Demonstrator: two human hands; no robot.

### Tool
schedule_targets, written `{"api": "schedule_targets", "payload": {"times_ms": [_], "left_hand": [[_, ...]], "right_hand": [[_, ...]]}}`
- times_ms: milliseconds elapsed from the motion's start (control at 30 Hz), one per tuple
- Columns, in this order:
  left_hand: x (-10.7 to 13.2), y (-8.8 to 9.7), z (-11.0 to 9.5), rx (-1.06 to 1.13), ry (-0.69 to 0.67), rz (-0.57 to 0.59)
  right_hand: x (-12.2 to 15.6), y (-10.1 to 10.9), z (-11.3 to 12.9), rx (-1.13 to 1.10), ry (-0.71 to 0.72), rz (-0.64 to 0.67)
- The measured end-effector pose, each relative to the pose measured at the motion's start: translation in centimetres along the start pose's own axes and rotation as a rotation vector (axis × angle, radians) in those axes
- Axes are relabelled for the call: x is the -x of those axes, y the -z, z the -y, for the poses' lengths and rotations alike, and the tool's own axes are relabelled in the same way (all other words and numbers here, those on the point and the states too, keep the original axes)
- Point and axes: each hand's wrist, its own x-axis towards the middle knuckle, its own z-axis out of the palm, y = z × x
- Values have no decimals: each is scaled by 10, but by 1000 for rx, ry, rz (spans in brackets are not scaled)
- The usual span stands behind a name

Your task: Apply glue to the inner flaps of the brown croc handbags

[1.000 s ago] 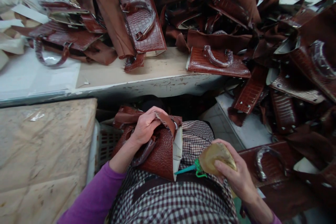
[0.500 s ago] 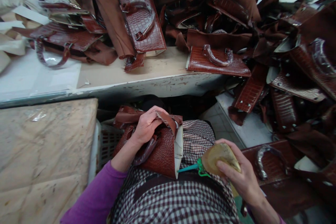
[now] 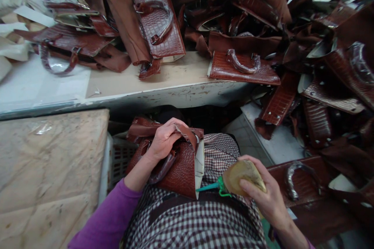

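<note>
On my lap lies a reddish-brown, crocodile-patterned handbag [image 3: 182, 171] with its pale inner edge facing right. My left hand [image 3: 166, 138] grips the bag's upper part, fingers closed over a folded leather flap. One of the bag's handles [image 3: 165, 169] hangs below my left wrist. In my right hand [image 3: 267, 188] is a yellowish squeeze bottle [image 3: 244, 177], held on its side. Its thin blue nozzle [image 3: 208, 187], with green material at its base, points left. The nozzle's tip meets the lower corner of the bag's pale edge.
Several similar bags [image 3: 244, 68] are heaped on the worktable [image 3: 117, 81] ahead and on the right. A paper-covered surface [image 3: 49, 179] stands at my left, with a slatted plastic basket [image 3: 121, 159] beside it. A checked apron [image 3: 187, 225] covers my lap.
My right hand and the squeeze bottle have shifted slightly left, with the nozzle along the bag's lower corner. My left hand and the bag have hardly moved.
</note>
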Motion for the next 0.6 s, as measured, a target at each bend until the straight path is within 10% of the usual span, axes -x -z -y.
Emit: {"api": "schedule_targets", "payload": {"times_ms": [600], "left_hand": [[0,-2,-1,7,9,15]], "right_hand": [[4,10,-9,72,116,-38]]}}
